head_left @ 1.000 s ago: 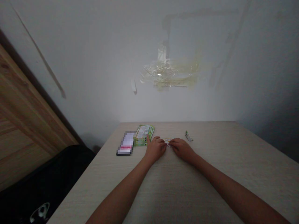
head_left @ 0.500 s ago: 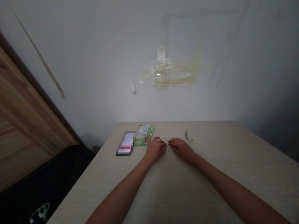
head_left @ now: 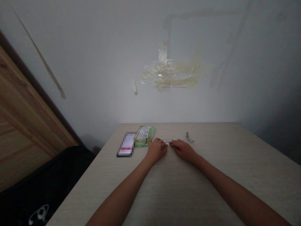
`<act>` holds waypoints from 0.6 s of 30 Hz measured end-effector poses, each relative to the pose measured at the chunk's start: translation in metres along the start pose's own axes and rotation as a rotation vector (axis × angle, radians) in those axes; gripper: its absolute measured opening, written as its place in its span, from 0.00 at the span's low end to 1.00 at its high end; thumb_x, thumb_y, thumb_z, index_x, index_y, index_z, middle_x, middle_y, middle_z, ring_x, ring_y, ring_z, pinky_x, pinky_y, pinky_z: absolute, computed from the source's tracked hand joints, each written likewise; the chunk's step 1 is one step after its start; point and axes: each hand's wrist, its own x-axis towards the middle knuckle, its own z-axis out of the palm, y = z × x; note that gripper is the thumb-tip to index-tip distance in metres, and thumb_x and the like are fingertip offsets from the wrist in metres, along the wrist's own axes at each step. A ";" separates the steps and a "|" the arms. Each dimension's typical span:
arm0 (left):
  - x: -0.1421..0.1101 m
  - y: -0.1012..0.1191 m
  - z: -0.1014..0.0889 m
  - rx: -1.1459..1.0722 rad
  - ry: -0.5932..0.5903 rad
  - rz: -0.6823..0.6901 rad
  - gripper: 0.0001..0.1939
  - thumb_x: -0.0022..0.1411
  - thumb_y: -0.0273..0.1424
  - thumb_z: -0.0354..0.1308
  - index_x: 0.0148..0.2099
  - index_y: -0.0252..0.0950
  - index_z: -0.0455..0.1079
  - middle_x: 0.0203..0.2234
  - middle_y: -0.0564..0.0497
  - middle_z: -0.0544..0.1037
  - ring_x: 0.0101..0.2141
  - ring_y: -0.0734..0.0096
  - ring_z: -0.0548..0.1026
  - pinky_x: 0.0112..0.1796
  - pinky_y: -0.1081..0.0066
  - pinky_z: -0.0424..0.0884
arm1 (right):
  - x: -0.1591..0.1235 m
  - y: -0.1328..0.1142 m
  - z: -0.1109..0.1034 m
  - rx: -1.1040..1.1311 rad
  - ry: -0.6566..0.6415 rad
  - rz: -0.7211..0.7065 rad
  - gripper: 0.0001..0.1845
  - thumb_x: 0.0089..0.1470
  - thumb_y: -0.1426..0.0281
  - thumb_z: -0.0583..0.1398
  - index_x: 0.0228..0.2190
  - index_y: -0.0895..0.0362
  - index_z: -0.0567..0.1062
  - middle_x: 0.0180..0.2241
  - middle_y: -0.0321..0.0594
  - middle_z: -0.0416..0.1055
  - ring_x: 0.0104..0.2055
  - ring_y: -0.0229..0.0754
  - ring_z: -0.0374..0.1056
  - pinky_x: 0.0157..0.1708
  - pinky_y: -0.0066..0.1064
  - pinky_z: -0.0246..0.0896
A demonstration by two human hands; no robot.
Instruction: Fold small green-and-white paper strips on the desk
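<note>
Near the far half of the table, my left hand point(head_left: 156, 149) and my right hand point(head_left: 183, 149) meet over a small, pale printed piece of paper point(head_left: 167, 142). The left fingers curl onto its left side, with that thumb raised beside a stack of green-and-white printed sheets point(head_left: 143, 135). From the right, my other hand presses its fingertips together on the paper. Much of the paper is hidden under both hands, so its exact shape cannot be made out. To the right lies a small, narrow folded paper piece point(head_left: 189, 137) with green and white print.
A phone point(head_left: 125, 145) with a blurred screen lies left of the sheets. The pale wood-grain table point(head_left: 225, 150) ends at a wall point(head_left: 94, 62) with peeling clear tape point(head_left: 174, 73). At left are a wooden panel point(head_left: 25, 100) and a black bag-like item point(head_left: 54, 175).
The right fingers have shifted slightly on the paper, and a bit more of its far edge shows. The left hand, sheets, phone and folded piece stay in place.
</note>
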 end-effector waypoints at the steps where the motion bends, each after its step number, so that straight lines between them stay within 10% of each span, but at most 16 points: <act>1: 0.000 0.000 0.001 -0.004 0.003 0.006 0.10 0.64 0.35 0.54 0.40 0.46 0.77 0.38 0.51 0.80 0.49 0.59 0.70 0.59 0.32 0.34 | -0.001 0.000 0.001 0.008 0.008 0.005 0.20 0.57 0.76 0.54 0.49 0.52 0.75 0.50 0.43 0.74 0.55 0.46 0.68 0.60 0.51 0.54; 18: 0.001 -0.002 0.005 -0.046 -0.029 0.027 0.12 0.63 0.34 0.54 0.48 0.46 0.74 0.43 0.52 0.80 0.53 0.57 0.67 0.59 0.33 0.37 | 0.000 -0.001 -0.003 0.118 0.043 0.036 0.17 0.56 0.76 0.56 0.45 0.54 0.78 0.49 0.44 0.75 0.52 0.44 0.69 0.57 0.42 0.61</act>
